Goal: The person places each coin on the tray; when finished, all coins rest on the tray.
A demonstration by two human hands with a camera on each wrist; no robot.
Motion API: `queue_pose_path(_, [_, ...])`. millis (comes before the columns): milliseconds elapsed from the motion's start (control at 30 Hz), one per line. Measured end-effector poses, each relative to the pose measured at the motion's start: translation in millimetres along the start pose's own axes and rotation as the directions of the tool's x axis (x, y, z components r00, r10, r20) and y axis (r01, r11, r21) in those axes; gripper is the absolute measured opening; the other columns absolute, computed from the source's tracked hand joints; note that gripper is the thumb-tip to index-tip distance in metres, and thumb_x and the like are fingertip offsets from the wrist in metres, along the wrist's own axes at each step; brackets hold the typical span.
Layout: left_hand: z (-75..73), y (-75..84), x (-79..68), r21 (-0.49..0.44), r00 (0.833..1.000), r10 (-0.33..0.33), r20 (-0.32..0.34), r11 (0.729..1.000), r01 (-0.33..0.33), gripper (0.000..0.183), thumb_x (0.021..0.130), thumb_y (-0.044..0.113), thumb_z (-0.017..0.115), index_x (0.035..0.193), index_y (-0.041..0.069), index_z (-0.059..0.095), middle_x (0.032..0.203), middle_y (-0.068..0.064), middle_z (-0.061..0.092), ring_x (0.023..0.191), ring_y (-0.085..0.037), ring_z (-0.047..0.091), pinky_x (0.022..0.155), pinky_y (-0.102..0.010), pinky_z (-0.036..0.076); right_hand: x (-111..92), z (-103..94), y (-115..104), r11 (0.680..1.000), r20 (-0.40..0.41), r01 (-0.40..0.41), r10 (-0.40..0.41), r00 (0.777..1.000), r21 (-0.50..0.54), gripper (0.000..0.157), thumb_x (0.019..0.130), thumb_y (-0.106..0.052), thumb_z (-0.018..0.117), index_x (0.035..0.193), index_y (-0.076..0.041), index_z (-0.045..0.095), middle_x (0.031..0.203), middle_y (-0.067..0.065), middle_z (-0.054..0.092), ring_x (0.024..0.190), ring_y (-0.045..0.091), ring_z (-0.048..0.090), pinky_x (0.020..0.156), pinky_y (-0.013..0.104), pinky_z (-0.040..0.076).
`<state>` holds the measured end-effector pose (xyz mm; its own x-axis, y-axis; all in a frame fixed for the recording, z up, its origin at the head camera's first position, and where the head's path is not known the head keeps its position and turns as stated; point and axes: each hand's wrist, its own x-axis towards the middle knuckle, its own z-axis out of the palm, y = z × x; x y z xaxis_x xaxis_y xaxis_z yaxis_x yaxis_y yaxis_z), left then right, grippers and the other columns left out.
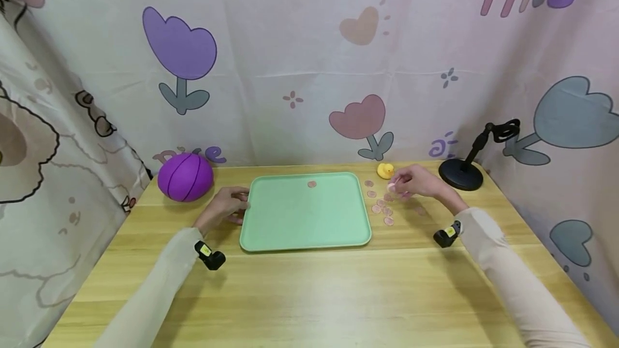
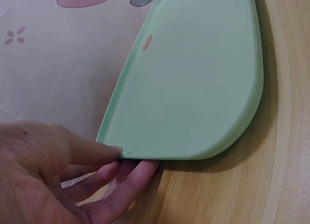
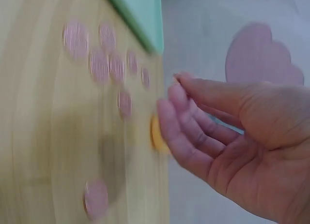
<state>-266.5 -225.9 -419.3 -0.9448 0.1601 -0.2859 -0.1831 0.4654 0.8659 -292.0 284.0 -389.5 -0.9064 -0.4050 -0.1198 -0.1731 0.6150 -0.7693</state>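
Observation:
At the left end of the green tray (image 1: pixel 304 214), my left hand (image 1: pixel 224 205) grips the rim. Its thumb lies on the edge and the other fingers tuck beneath, as the left wrist view shows. One flat pink disc (image 1: pixel 311 184) lies inside the tray near its far edge. Over the table to the right, my right hand (image 1: pixel 415 180) pinches a small round disc (image 1: pixel 391 188) between thumb and index finger. Below and left of that hand, several coin-like pink discs (image 3: pixel 99 67) lie loose on the wood, some touching or overlapping. The right wrist view is blurred.
A yellow rubber duck (image 1: pixel 385 171) sits at the back, just beyond the right hand. Behind that wrist stands a black stand with a coiled cable (image 1: pixel 461 173). A purple ball (image 1: pixel 186 177) rests at the back left. A patterned curtain (image 1: pixel 271 69) borders the wooden table (image 1: pixel 309 299).

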Motion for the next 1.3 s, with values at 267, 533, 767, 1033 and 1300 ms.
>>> queue_pose_path(267, [0.4, -3.5, -4.1, 0.003, 1.000, -0.014, -0.010, 1.000, 0.014, 0.058, 0.099, -0.003, 0.057, 0.154, -0.011, 0.040, 0.121, -0.022, 0.053, 0.088, -0.022, 0.063, 0.070, -0.035, 0.068, 22, 53.7, -20, 0.981, -0.049, -0.050, 0.060, 0.997, 0.189, 0.020, 0.097, -0.001, 0.071, 0.112, 0.012, 0.067, 0.091, 0.017, 0.076, 0.075, 0.019, 0.075, 0.075, 0.038, 0.068])
queue_pose_path(533, [-1.4, -3.3, -4.1, 0.005, 0.999, -0.017, -0.035, 1.000, 0.017, 0.057, 0.100, -0.002, 0.057, 0.154, -0.010, 0.041, 0.120, -0.019, 0.054, 0.089, -0.021, 0.062, 0.070, -0.035, 0.068, 46, 85.4, -41, 0.938, -0.063, -0.089, 0.116, 0.991, 0.334, 0.022, 0.099, -0.001, 0.069, 0.117, 0.011, 0.069, 0.102, 0.020, 0.077, 0.083, 0.018, 0.076, 0.085, 0.036, 0.067])
queue_pose_path(767, [-5.8, -6.5, -6.4, 0.003, 0.999, -0.016, -0.040, 1.000, 0.016, 0.057, 0.100, -0.002, 0.058, 0.154, -0.011, 0.041, 0.119, -0.019, 0.054, 0.089, -0.021, 0.063, 0.071, -0.036, 0.068, 71, 110.9, -61, 0.916, -0.019, -0.096, 0.112, 0.994, 0.390, 0.022, 0.098, -0.001, 0.072, 0.114, 0.013, 0.070, 0.101, 0.022, 0.077, 0.077, 0.015, 0.075, 0.083, 0.036, 0.067])
queue_pose_path(1033, [-7.4, -7.9, -9.9, -0.003, 0.999, -0.022, -0.036, 1.000, 0.022, 0.058, 0.100, -0.002, 0.058, 0.155, -0.010, 0.041, 0.118, -0.018, 0.055, 0.089, -0.021, 0.063, 0.069, -0.034, 0.068, 93, 138.9, -75, 0.885, -0.012, -0.124, 0.145, 0.989, 0.449, 0.020, 0.098, 0.000, 0.071, 0.113, 0.014, 0.072, 0.101, 0.023, 0.077, 0.073, 0.013, 0.074, 0.077, 0.030, 0.067])
queue_pose_path(1300, [-1.4, -1.5, -4.7, -0.012, 1.000, 0.014, -0.018, 1.000, -0.015, 0.057, 0.100, -0.001, 0.059, 0.154, -0.010, 0.043, 0.116, -0.017, 0.055, 0.090, -0.022, 0.062, 0.069, -0.034, 0.067, 105, 147.8, -77, 0.919, -0.073, -0.099, 0.137, 0.988, 0.381, 0.017, 0.097, 0.003, 0.071, 0.107, 0.016, 0.073, 0.098, 0.023, 0.076, 0.066, 0.010, 0.070, 0.067, 0.023, 0.064])
